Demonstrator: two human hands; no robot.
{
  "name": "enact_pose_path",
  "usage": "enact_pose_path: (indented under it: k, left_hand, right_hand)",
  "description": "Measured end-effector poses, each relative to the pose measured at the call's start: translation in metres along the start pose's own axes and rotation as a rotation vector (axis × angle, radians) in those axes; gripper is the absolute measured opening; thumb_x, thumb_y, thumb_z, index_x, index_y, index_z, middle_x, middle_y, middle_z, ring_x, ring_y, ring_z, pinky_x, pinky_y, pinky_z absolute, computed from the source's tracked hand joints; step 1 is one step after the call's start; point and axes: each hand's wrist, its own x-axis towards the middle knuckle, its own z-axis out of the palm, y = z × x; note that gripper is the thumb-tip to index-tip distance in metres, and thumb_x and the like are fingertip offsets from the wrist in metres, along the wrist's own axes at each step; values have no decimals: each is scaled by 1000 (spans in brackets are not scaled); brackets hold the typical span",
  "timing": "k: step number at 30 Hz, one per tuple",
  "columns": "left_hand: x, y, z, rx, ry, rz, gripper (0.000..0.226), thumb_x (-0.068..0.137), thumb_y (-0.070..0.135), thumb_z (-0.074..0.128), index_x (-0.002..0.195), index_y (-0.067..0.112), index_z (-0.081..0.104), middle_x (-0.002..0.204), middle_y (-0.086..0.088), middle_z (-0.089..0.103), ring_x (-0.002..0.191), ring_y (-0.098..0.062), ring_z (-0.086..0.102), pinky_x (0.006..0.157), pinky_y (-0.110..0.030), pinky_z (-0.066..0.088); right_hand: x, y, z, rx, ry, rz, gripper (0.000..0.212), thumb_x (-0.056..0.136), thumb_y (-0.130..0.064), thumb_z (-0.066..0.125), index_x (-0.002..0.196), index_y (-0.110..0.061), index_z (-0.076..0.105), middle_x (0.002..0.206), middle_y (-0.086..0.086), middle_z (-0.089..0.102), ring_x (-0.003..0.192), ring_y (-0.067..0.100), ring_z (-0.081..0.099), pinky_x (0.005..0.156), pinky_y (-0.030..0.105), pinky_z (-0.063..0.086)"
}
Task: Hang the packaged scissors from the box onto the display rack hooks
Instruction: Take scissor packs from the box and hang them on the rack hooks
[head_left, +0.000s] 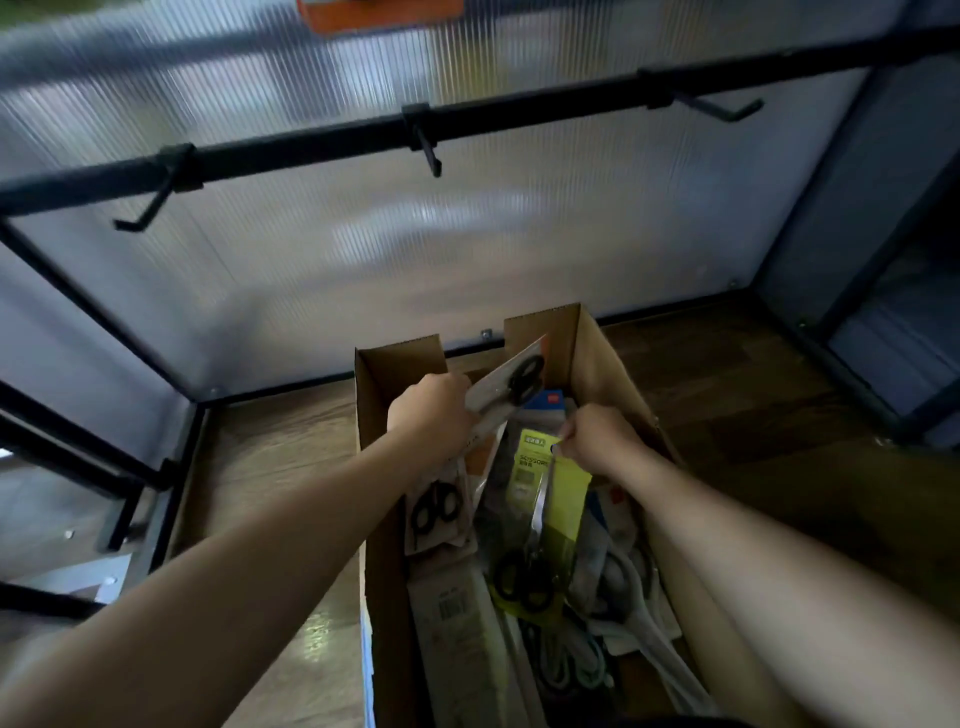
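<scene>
An open cardboard box stands on the wooden floor and holds several packaged scissors. My left hand grips a white-carded pack of black-handled scissors, tilted up above the box's far end. My right hand pinches the top of a yellow-carded scissors pack that hangs down into the box. Above, a black rack bar carries three bare hooks: left hook, middle hook, right hook.
A ribbed translucent panel backs the rack. Black frame legs run down at the left, and a dark post stands at the right. An orange item shows at the top edge. Wooden floor surrounds the box.
</scene>
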Motion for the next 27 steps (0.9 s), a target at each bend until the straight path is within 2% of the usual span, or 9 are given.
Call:
enact_pose_path:
  k: [5,9,11,14,17,19,23,25,27]
  left_hand:
    - [-19,-8,-21,15,35,77,7,91,25,54,95,24,60,89,2,64,75,-17,60,55,-27,44]
    - [-33,-15,-49,-86,30,138,16,92,25,53,102,14,60,91,-1,62,79,-19,58,62,-30,46]
    - [-39,-13,-65,-69,60,211,16,93,21,53,104,11,57,89,-3,58,78,-19,52,64,-28,40]
    - [-48,-10,-88,-21,119,313,9,94,23,51,96,15,53,81,-2,50,76,-23,51,63,-29,37]
    - [-57,-6,-107,16,168,424,9,96,30,48,93,21,48,85,0,56,77,-21,57,63,-32,47]
    - [-67,-8,-119,-3,240,487,8,96,33,46,96,25,49,87,3,61,76,-18,61,66,-31,53]
    - [-98,-23,-150,-130,450,576,15,96,32,45,101,22,56,83,1,65,71,-17,64,64,-37,56]
    - [-113,-34,-167,-195,558,550,13,94,31,49,96,21,57,77,2,65,65,-18,64,57,-38,56]
    - [-127,-43,-183,-279,654,476,12,93,28,54,86,19,57,70,1,63,61,-23,63,51,-39,53]
  right_hand:
    - [-24,-14,-17,79,100,-47,19,91,-25,61,100,-11,69,102,6,66,98,21,61,84,33,47]
    - [-46,-29,-30,28,131,-138,15,91,-24,59,90,-11,66,95,4,65,92,18,58,76,28,42]
    - [-60,-37,-40,6,198,-171,10,90,-23,59,84,-16,64,91,3,66,90,19,59,73,28,44]
    - [-90,-52,-62,45,275,-192,12,92,-18,56,85,-18,66,89,3,67,85,18,62,69,30,47]
    - [-122,-69,-88,54,373,-221,12,93,-22,56,89,-18,67,89,-3,68,82,12,63,67,27,47]
    - [-139,-79,-107,48,418,-245,11,94,-25,55,92,-22,66,88,-8,66,80,7,62,68,27,48]
    - [-165,-104,-144,-50,459,-317,11,96,-25,52,89,-29,59,76,-18,54,70,-2,53,59,19,35]
    - [-172,-125,-163,-128,481,-391,11,96,-24,52,95,-25,63,78,-19,53,71,0,52,59,18,35]
    - [-178,-151,-179,-177,508,-492,14,95,-24,53,101,-21,65,82,-16,55,70,-6,48,61,13,33]
